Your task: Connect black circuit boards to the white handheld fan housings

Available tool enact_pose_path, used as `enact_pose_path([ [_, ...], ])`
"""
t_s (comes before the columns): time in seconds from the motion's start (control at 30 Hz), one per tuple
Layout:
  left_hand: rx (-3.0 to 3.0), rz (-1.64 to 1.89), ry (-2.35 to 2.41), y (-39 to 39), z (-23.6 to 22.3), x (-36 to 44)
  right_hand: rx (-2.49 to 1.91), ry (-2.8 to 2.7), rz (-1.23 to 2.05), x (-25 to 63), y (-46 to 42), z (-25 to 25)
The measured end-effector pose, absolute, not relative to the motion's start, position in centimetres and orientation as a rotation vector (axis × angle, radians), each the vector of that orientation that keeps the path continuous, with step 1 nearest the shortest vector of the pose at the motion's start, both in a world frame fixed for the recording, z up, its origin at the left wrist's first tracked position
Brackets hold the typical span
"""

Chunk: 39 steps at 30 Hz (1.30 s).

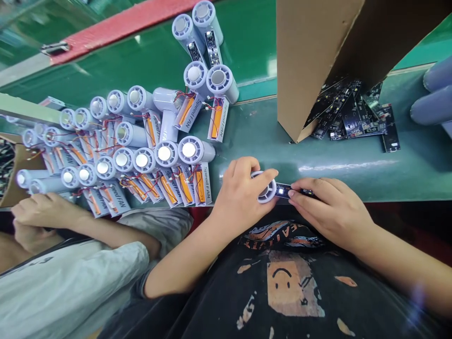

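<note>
My left hand (243, 190) is wrapped round a lavender fan housing (267, 190), whose round spoked end faces right. From the other side, my right hand (330, 207) pinches a narrow black circuit board (282, 190) between thumb and fingers. The board's left end meets the housing's rim; whether it sits inside I cannot tell. Both hands are just above the bench's front edge. Left of them stand several lavender fan units (190, 149) with silver round centres, red wires and orange-wrapped batteries (199, 186) in their "Speed FAN" handles.
A cardboard box (310, 61) stands tilted on the green bench (254, 141), with loose circuit boards (360, 113) spilling from it. More lavender housings (434, 103) lie at the far right. A co-worker's hands (49, 214) rest near the bench edge at left.
</note>
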<state>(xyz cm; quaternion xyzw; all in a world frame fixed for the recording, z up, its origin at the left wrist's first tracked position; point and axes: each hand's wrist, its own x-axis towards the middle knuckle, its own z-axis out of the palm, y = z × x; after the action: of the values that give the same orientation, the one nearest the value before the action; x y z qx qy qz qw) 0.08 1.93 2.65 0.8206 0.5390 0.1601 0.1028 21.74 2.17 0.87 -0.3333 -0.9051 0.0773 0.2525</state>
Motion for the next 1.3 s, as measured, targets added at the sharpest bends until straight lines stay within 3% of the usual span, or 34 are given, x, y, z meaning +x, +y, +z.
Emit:
enact_pose_path([
  [0.17,2.364,0.389,1.392,2.3,3.2,0.1,-0.980,-2.422,0.168,21.5,1.9,0.8],
  [1.1,2.311,0.366,1.405,2.6,3.2,0.4,-1.008,-2.484,0.073,22.0,2.0,0.1],
  [1.3,2.339,0.577,1.303,1.7,3.3,-0.9,-1.088,-2.452,0.087,23.6,1.4,-1.8],
])
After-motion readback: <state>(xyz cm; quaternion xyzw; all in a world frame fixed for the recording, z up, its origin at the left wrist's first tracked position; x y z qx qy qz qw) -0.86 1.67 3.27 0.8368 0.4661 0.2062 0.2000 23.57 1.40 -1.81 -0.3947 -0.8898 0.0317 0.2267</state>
